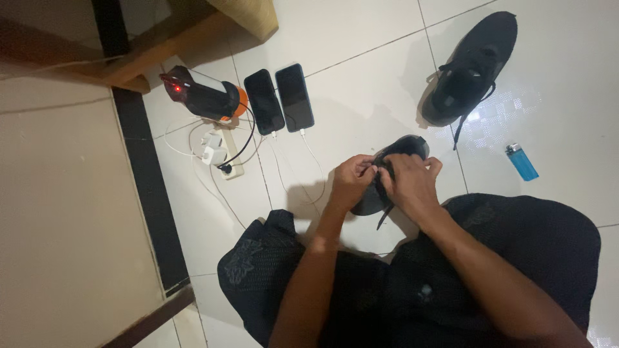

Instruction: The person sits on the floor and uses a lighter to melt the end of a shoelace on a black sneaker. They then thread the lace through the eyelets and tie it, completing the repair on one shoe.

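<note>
A black shoe [405, 149] rests on the white tiled floor in front of my lap. My left hand [351, 180] pinches a black lace at the shoe's left side. My right hand [412, 183] covers the shoe's upper and grips the laces too; one lace end [384, 216] hangs down below it. Most of the shoe is hidden under my hands. A second black shoe [471, 67] with loose laces lies apart at the upper right.
A blue lighter [521, 161] lies on the tiles at the right. Two dark phones [264, 100] [294, 96] charge beside a red-and-black lamp [203, 93], cabled to a white power strip [219, 151]. A wooden furniture leg [161, 55] stands at upper left.
</note>
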